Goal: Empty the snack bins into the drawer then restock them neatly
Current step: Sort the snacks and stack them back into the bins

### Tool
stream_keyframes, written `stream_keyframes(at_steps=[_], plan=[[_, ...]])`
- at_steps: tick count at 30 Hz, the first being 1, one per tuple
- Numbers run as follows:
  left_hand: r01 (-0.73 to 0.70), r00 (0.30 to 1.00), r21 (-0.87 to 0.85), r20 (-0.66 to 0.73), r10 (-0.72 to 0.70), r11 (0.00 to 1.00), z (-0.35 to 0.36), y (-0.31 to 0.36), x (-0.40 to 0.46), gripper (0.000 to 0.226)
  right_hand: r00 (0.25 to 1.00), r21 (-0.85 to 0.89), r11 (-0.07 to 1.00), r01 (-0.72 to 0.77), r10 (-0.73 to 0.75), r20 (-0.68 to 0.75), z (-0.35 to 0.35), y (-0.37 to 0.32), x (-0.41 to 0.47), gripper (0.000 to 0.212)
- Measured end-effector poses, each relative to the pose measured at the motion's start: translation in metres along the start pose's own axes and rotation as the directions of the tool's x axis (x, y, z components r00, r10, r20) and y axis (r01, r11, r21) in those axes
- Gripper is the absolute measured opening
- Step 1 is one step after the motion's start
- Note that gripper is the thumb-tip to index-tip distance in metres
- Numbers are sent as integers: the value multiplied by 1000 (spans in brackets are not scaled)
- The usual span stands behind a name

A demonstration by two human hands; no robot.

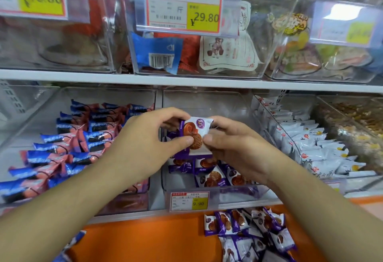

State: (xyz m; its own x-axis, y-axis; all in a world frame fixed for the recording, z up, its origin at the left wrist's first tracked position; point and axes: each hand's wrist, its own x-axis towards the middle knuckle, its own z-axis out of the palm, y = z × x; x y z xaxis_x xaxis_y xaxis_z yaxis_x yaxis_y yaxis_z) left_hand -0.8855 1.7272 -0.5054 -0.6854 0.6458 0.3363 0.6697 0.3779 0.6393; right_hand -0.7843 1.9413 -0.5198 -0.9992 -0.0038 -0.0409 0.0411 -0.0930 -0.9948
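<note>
At centre frame, both hands met over the clear plastic middle bin (209, 100) on the lower shelf, holding a small purple-and-white waffle-biscuit packet (195, 133) between them. The left hand (151, 137) pinched its lower left edge with thumb and curled fingers; the right hand (228, 147) pinched the right side, fingers folded round it — a two-handed hold, packet upright and facing out, just above the bin's contents.

Below the hands, a few matching purple packets (213, 174) already lay in the front of that bin, so restocking looked under way but far from finished — the bin seemed mostly bare behind them. At the bottom right of the frame, a loose heap of the same packets (255, 234) sat on the orange drawer surface (149, 239), which suggested the emptying step for this bin was done and plenty remained to go back.

To the left, the bin of blue-and-pink wrapped snacks (83, 137) stood in tidy rows; to the right, white packets (306, 143) were also lined up. Whether those two had been through the routine, I could not tell. Upper-shelf bins sat behind a yellow price tag (203, 15).
</note>
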Motion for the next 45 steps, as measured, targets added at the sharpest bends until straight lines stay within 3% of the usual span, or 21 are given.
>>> stream_keyframes(at_steps=[4,6,8,11,17,19,22,25,28,31,34,36,37,39,43,45], plan=[[-38,999,130,28,35,991,-2,-5,-3,26,984,-242,968,-66,24,-174,-7,11,8,30],[-76,993,262,112,48,962,-4,-13,-6,36,976,-397,908,-133,51,-210,-10,12,14,32],[-138,979,376,191,69,916,-4,-21,-9,47,982,-598,783,-169,79,-174,-8,12,23,30],[-195,966,425,237,100,884,0,-31,-16,56,994,-820,564,-97,102,-47,4,25,35,20],[-208,969,400,211,132,892,6,-41,-20,55,997,-984,175,44,49,53,16,46,49,10],[-207,970,394,201,136,895,7,-42,-21,53,996,-992,113,53,65,61,13,48,51,12],[-211,970,391,200,141,896,7,-43,-21,53,994,-978,206,21,-108,-1,3,47,58,19],[-220,969,402,197,150,889,8,-46,-21,54,916,-941,289,-175,-302,-263,-14,46,81,35],[-224,969,403,189,159,887,9,-47,-20,55,922,-900,319,-298,-147,-358,-21,49,103,65],[-227,969,403,182,165,887,9,-48,-21,54,948,-896,353,-271,-62,-312,-24,49,114,56],[-233,968,406,182,172,884,9,-49,-20,52,901,-774,577,-261,-142,-409,-27,42,117,17],[-231,969,407,183,169,884,10,-49,-21,51,868,-549,798,-249,-68,-492,-29,39,117,18],[-232,968,409,187,168,883,10,-49,-21,51,870,-450,859,-243,-12,-493,-28,38,115,21],[-233,967,409,189,168,882,10,-49,-21,52,889,-477,842,-253,8,-457,-28,38,109,22],[-231,967,414,195,163,880,10,-49,-21,52,912,-828,471,-304,-107,-396,-33,40,103,24],[-232,967,414,198,161,880,9,-48,-21,54,913,-832,459,-311,-99,-395,-34,39,100,25]])
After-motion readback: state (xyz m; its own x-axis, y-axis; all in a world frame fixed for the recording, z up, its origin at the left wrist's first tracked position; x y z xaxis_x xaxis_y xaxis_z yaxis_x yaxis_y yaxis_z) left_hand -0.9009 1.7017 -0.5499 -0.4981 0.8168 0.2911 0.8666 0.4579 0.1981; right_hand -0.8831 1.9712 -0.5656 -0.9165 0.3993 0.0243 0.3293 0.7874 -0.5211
